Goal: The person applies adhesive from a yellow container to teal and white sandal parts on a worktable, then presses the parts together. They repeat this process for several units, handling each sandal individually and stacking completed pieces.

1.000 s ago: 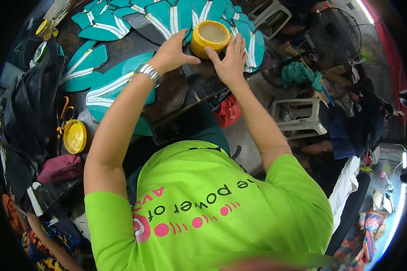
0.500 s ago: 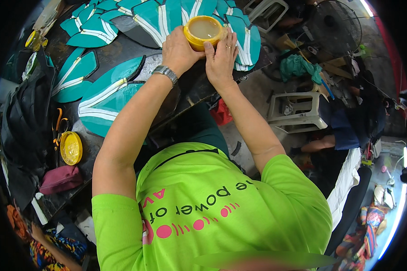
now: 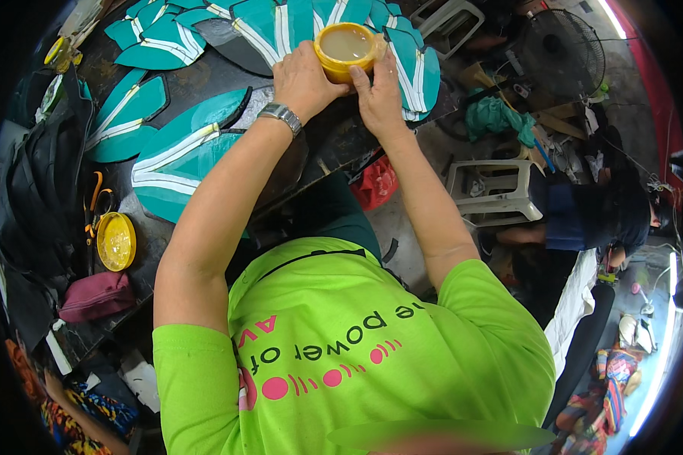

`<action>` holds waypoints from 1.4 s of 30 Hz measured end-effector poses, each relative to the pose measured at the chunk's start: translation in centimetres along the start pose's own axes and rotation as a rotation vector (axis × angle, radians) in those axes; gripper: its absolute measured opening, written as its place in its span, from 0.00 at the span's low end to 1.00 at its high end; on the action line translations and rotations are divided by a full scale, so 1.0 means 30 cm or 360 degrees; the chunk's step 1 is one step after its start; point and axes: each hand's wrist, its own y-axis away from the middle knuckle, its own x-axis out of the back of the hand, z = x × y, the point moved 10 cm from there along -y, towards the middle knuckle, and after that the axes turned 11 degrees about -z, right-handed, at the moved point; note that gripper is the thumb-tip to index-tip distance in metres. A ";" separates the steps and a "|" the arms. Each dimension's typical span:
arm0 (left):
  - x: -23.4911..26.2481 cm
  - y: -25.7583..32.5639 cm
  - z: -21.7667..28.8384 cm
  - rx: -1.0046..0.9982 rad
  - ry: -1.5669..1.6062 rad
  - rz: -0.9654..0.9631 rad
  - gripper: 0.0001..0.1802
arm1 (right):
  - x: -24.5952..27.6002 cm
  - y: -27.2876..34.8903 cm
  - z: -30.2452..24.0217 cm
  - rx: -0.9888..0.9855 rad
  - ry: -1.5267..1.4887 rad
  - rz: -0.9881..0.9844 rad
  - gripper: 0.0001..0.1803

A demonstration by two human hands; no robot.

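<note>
Between both hands, a yellow open tub point(image 3: 327, 67) holds a cloudy pale liquid. My left hand point(image 3: 302, 82) is closed against its left side. The fingers of my right hand point(image 3: 379, 89) curl along its right side, thumb at the front. A yellowish, glossy lump sits on the rim by the right fingers; what it is I cannot tell. Teal pieces with white strips and black edges lie round the tub, one large piece point(image 3: 167, 171) left of my left forearm. The tub's yellow lid point(image 3: 117, 241) lies farther left on the dark table.
Orange-handled scissors point(image 3: 96, 201) and a maroon pouch point(image 3: 97, 296) lie beside the lid. Black sheet material point(image 3: 38, 205) is heaped at the left. Right of the table are a white plastic stool point(image 3: 497, 186), a fan point(image 3: 561, 53) and another person point(image 3: 584, 212). Another person's arm point(image 3: 83, 413) shows at lower left.
The tub and both hands show slightly farther right and a little higher. More of the yellowish lump shows on the rim by my right fingers. Both hands keep hold of the tub.
</note>
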 end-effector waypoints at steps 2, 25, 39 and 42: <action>0.004 0.008 0.015 -0.0046 -0.0107 0.0037 0.43 | 0.034 -0.002 -0.012 0.0083 0.0003 -0.0047 0.37; 0.559 0.579 -0.461 0.0368 -0.0470 -0.0222 0.41 | 0.231 -0.315 -0.169 0.0236 0.0424 -0.0443 0.29; 0.603 0.662 -0.461 0.0302 -0.0161 0.0620 0.41 | -0.089 0.084 -0.544 0.0327 -0.0045 -0.1269 0.25; 0.582 0.667 -0.486 0.0415 -0.0100 0.0575 0.41 | -0.224 0.154 -0.645 0.0741 -0.0067 -0.1007 0.29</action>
